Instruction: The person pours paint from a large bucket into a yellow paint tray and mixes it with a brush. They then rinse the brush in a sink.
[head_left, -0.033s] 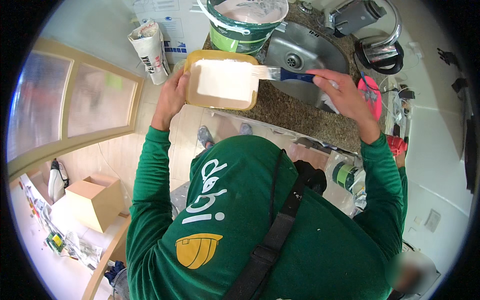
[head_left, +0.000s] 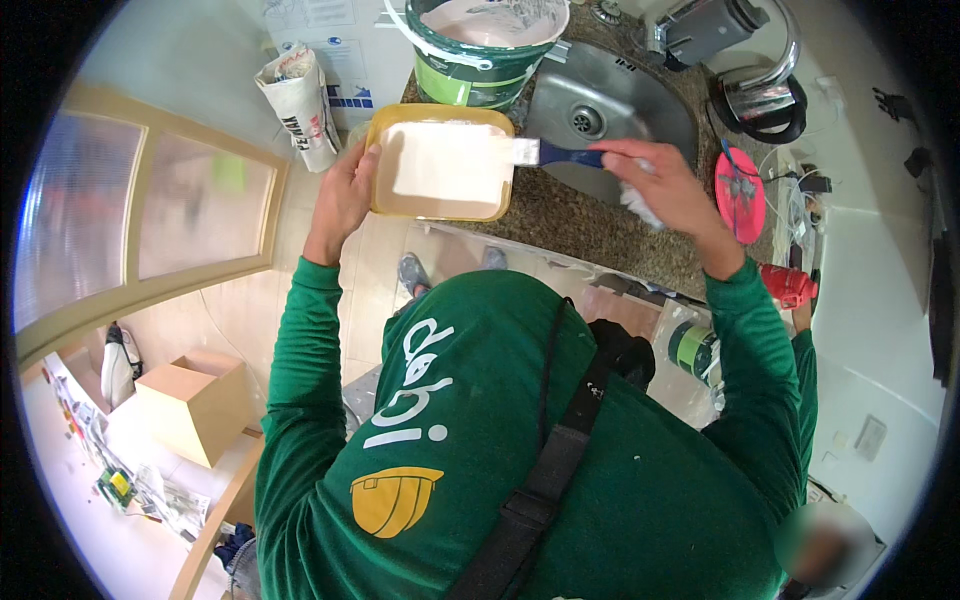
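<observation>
My left hand (head_left: 347,200) grips the left edge of a yellow-rimmed plastic tub (head_left: 440,112) of pale pinkish-white paint (head_left: 445,170), keeping it roughly level near the counter's edge. In my right hand (head_left: 665,185) is the dark blue handle of a flat paintbrush (head_left: 570,156). Its metal ferrule crosses the tub's right rim and its bristles reach the paint, where they are hard to make out. A crumpled white cloth or paper (head_left: 640,207) is tucked under the right fingers. Just beyond the tub stands a green paint bucket (head_left: 470,75) with pale paint inside.
A steel sink (head_left: 655,120) is set into the speckled counter (head_left: 570,215). To its right are a kettle (head_left: 760,105), a pink disc-shaped thing (head_left: 740,195) and a red tool (head_left: 788,287). A white sack (head_left: 300,105) stands left of the tub, near a glazed door (head_left: 205,190).
My right hand has moved left with the paintbrush, bringing its bristles farther over the paint. The left hand and the tub have barely moved.
</observation>
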